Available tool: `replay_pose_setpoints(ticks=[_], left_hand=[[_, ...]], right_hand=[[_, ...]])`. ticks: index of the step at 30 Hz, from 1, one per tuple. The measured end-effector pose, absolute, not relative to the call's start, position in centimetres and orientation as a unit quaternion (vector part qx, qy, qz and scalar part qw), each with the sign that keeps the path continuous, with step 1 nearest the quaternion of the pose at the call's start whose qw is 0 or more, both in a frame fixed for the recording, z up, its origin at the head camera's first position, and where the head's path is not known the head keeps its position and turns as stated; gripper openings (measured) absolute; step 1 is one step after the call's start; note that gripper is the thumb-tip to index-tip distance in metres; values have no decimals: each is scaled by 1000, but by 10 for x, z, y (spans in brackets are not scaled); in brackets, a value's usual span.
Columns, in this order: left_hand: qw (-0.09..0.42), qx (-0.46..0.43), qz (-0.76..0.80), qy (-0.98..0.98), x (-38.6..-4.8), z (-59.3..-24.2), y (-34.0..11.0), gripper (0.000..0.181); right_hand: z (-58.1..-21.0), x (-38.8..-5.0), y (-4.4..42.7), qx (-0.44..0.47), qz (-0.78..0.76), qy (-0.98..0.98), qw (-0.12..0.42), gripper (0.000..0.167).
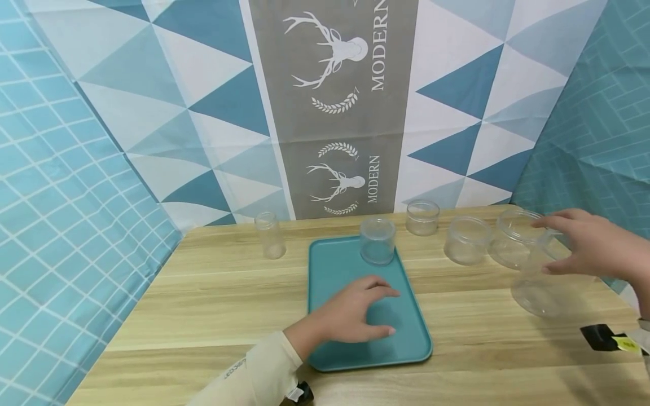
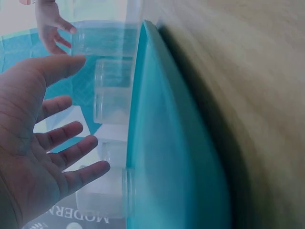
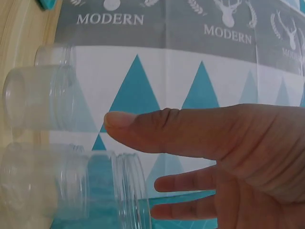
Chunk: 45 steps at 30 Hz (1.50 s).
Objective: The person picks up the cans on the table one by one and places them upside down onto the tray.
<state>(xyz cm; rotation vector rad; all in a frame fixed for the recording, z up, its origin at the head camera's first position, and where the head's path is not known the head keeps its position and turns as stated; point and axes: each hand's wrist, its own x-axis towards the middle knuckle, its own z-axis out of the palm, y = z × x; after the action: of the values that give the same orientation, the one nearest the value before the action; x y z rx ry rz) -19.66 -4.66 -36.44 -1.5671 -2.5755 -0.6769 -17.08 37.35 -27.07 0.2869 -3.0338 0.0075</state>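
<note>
A teal tray (image 1: 330, 276) lies on the wooden table. Over its near half hovers my left hand (image 1: 352, 313), fingers spread and holding nothing. At the tray's far right corner stands a clear jar (image 1: 377, 242), which looks mouth down in the left wrist view. On the right, my right hand (image 1: 599, 248) is at the top of a tall clear jar (image 1: 538, 296), thumb and fingers apart. The right wrist view shows that jar's threaded rim (image 3: 127, 191) beside the fingers, with no grip on it.
Beyond the tall jar stand a wide clear jar (image 1: 508, 245) and a shorter jar (image 1: 468, 242). Farther back is a small jar (image 1: 422, 219). A narrow clear jar (image 1: 271, 237) stands left of the tray. Patterned cloth (image 1: 350, 124) hangs behind the table.
</note>
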Motion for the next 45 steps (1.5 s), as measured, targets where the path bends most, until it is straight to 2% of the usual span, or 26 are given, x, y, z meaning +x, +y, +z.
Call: replay_pose_setpoints(ticks=[25,35,45], left_hand=[[-21,-471,-265,-841,-198,-373,-11,56],[-28,-464,-316,-827,-196,-376,1,54],[-68,-435,-401,-803,-193,-374,12,51]], right_hand=[[-276,-178,397,93,32,-995,-24,88],[-275,-180,397,108,30,-993,-24,83],[-278,-180,397,107,38,-993,-23,84]])
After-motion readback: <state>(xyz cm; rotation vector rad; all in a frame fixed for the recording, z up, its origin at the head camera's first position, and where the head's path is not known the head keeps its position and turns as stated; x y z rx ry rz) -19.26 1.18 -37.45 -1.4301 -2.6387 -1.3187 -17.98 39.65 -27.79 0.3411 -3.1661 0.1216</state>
